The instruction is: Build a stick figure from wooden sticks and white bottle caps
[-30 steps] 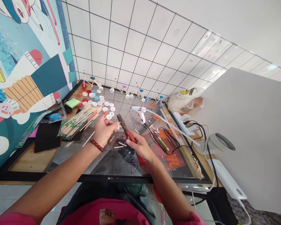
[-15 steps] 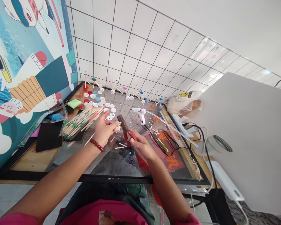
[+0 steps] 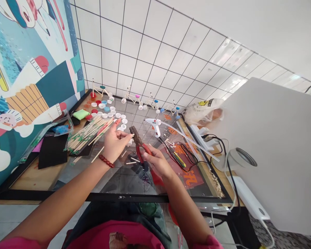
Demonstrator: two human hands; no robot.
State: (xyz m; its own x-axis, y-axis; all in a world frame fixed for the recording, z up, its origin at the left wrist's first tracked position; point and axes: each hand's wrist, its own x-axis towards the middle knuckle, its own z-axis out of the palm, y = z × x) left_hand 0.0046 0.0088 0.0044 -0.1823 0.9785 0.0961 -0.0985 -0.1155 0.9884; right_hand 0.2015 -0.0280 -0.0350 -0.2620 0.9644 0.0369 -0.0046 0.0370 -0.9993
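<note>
My right hand (image 3: pixel 157 159) is closed around the red handles of a pair of pliers (image 3: pixel 136 135), whose dark jaws point up and to the left. A short wooden stick (image 3: pixel 132 135) is pinched between the thumb and fingers of my left hand (image 3: pixel 115 142), its tip at the jaws. Most of that stick is hidden by the fingers. Below the pliers, a few cut stick pieces (image 3: pixel 131 163) lie on the glass-topped table. Left of my left hand sits a bundle of wooden sticks (image 3: pixel 89 133) in clear wrapping.
White, red and blue bottle caps (image 3: pixel 106 109) are spread behind the sticks. Small stick-and-cap figures (image 3: pixel 137 98) line the tiled wall. A white glue gun (image 3: pixel 154 125) with its cord, a yellow utility knife (image 3: pixel 180 160) and a power strip (image 3: pixel 203 136) lie to the right.
The handles of the pliers look slightly further apart. Both hands stay almost in place, and the whole view has shifted a little.
</note>
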